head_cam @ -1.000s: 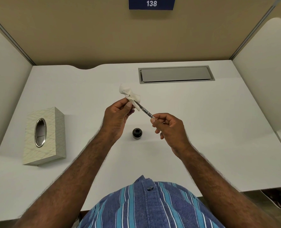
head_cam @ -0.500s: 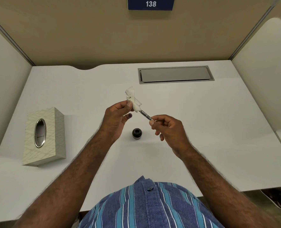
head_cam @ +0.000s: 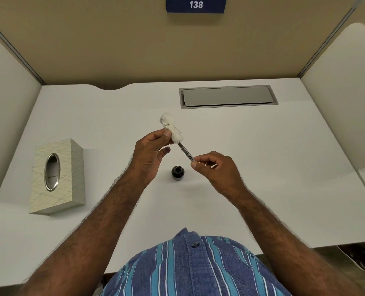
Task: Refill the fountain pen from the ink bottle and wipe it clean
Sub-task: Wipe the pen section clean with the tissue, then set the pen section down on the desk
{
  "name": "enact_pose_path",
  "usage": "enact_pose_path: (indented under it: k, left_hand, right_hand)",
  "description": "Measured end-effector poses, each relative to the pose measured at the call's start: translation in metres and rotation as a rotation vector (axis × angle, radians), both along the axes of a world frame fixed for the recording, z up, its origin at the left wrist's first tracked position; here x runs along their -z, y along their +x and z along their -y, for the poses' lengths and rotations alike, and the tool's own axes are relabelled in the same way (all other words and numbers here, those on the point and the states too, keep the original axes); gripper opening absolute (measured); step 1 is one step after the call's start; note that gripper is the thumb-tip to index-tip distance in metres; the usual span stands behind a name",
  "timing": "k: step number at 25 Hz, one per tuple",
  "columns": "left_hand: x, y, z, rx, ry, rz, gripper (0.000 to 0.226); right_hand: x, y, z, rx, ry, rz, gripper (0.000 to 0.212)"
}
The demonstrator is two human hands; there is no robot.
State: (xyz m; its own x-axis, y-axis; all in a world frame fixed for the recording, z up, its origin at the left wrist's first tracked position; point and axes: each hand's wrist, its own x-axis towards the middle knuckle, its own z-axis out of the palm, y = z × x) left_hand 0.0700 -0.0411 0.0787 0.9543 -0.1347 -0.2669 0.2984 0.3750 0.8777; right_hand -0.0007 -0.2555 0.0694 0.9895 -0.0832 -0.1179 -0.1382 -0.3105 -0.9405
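My right hand (head_cam: 214,167) pinches the lower end of a thin dark fountain pen (head_cam: 185,153), which slants up and to the left above the desk. A crumpled white tissue (head_cam: 171,128) is wrapped around the pen's upper end, hiding the tip. My left hand (head_cam: 150,153) grips that tissue between thumb and fingers. Below the pen, between my two hands, a small black ink bottle (head_cam: 177,172) stands uncapped on the white desk (head_cam: 262,157).
A pale patterned tissue box (head_cam: 57,176) with an oval opening sits at the left of the desk. A grey cable hatch (head_cam: 228,96) lies flush at the back. Partition walls enclose the desk on three sides.
The tissue has slid a little along the pen and been re-gripped by my left hand. Both hands stay nearly in place above the ink bottle.
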Motion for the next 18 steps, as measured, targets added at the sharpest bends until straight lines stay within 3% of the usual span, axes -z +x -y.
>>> enact_pose_path:
  k: [7,18]
  left_hand:
    - [0.010,0.000,-0.015,-0.097,-0.058,-0.078,0.017]
    - [0.040,-0.041,-0.047,-0.077,0.028,-0.160,0.025]
  right_hand:
    - [0.031,-0.004,0.017,0.069,-0.061,-0.106,0.009]
    - [0.094,-0.021,0.010,0.148,-0.469,-0.221,0.021]
